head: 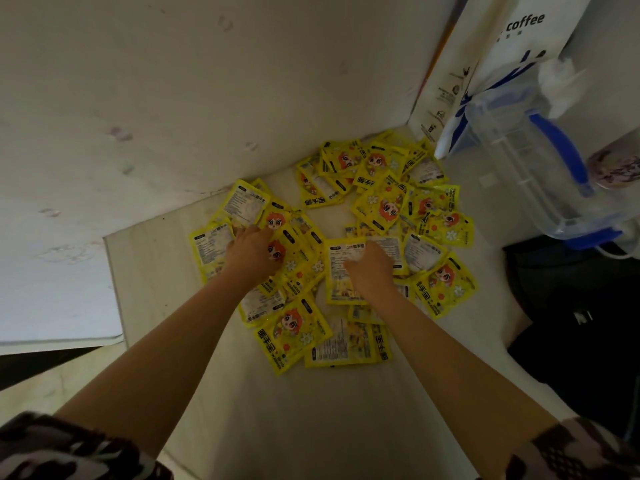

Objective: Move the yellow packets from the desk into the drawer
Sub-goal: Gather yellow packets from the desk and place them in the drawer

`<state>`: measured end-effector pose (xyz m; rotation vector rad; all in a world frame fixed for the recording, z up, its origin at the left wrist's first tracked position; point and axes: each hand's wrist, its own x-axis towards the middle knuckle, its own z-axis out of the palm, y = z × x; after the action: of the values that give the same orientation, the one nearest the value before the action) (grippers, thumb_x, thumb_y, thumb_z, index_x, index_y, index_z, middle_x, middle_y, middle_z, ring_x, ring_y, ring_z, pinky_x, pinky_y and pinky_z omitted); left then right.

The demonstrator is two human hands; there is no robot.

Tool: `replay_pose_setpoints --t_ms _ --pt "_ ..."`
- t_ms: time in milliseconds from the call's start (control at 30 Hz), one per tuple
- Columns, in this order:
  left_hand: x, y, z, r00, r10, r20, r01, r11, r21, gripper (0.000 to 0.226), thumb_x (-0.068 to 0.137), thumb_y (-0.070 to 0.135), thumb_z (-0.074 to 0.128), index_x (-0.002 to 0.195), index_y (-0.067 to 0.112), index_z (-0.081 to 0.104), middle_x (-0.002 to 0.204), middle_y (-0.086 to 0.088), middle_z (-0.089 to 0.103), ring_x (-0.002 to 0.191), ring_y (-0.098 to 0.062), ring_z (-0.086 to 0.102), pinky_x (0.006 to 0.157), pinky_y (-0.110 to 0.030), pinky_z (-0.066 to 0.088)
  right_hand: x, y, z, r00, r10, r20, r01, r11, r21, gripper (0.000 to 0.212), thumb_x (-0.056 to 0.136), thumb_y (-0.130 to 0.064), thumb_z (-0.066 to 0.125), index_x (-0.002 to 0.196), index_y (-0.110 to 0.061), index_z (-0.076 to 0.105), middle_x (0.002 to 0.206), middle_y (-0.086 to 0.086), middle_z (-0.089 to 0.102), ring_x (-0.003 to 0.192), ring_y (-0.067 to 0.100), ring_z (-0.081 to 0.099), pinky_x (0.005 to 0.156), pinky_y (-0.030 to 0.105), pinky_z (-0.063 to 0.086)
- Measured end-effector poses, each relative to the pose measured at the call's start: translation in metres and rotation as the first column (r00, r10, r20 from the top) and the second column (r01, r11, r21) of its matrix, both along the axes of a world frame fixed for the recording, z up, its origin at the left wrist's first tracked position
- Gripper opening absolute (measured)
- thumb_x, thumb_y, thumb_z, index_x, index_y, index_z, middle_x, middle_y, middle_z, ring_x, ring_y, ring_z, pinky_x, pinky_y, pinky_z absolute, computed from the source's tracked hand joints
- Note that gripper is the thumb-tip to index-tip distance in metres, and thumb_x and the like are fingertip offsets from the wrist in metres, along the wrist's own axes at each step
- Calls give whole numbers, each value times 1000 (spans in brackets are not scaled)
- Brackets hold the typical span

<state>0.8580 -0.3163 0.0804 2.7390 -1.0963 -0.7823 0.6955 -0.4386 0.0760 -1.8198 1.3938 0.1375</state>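
Several yellow packets (381,202) with a cartoon face lie scattered in a loose ring on the pale desk (277,410); some lie label side up. My left hand (252,252) is palm down on the left heap, fingers curled into the packets there. My right hand (372,271) presses on a packet (337,258) lying white label up near the middle, fingers bent over its top. Both forearms reach in from the bottom. No drawer is in view.
A clear plastic jug (512,161) with a blue handle stands at the right, beside a white paper coffee bag (485,64). A black object (571,323) fills the right edge. A white wall (173,98) closes the back and left. The desk's left edge (114,289) is near.
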Motion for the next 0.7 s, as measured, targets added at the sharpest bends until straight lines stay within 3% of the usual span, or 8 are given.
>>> replay_pose_setpoints --t_ms 200,367,433,533,633,700 --pt "-5 5 18 988 117 -96 -131 979 -156 41 84 19 68 119 2 54 116 -19 56 105 -35 56 74 -36 42 -8 -1 6 997 -51 53 50 999 2 39 93 -17 57 127 -2 46 120 15 57 105 31 58 72 31 42" --pt "-8 19 29 924 268 -272 -342 896 -283 48 79 5 71 120 10 45 102 -10 55 67 -14 52 45 -22 38 -19 -4 14 992 -84 96 87 996 -35 36 95 -16 54 127 -2 45 118 16 58 99 31 58 72 32 43" --pt "-10 28 30 884 310 -350 -425 845 -324 56 75 2 73 122 14 45 104 -10 57 69 -13 56 50 -29 49 -26 -5 18 988 -103 115 108 993 -43 36 95 -16 54 126 -2 44 119 17 57 97 30 57 72 33 42" --pt "-16 43 34 811 345 -472 -529 778 -339 56 73 -3 73 123 11 52 103 -6 62 81 -22 65 69 -39 58 -40 -6 24 983 -123 133 129 991 -40 43 96 -17 53 133 -1 40 129 18 53 113 33 54 79 33 41" --pt "-25 56 35 748 389 -538 -600 743 -297 40 72 -3 74 108 13 64 93 -6 69 78 -17 67 67 -32 56 -54 -4 28 975 -154 159 158 987 -13 53 96 -19 54 141 -2 33 140 18 46 126 35 47 95 38 42" --pt "-34 63 36 700 406 -587 -643 716 -272 36 72 -3 75 102 15 66 88 -3 69 75 -14 66 66 -31 57 -64 -2 29 966 -166 197 173 985 -20 52 94 -21 57 139 -4 37 137 16 49 124 35 50 99 43 44"
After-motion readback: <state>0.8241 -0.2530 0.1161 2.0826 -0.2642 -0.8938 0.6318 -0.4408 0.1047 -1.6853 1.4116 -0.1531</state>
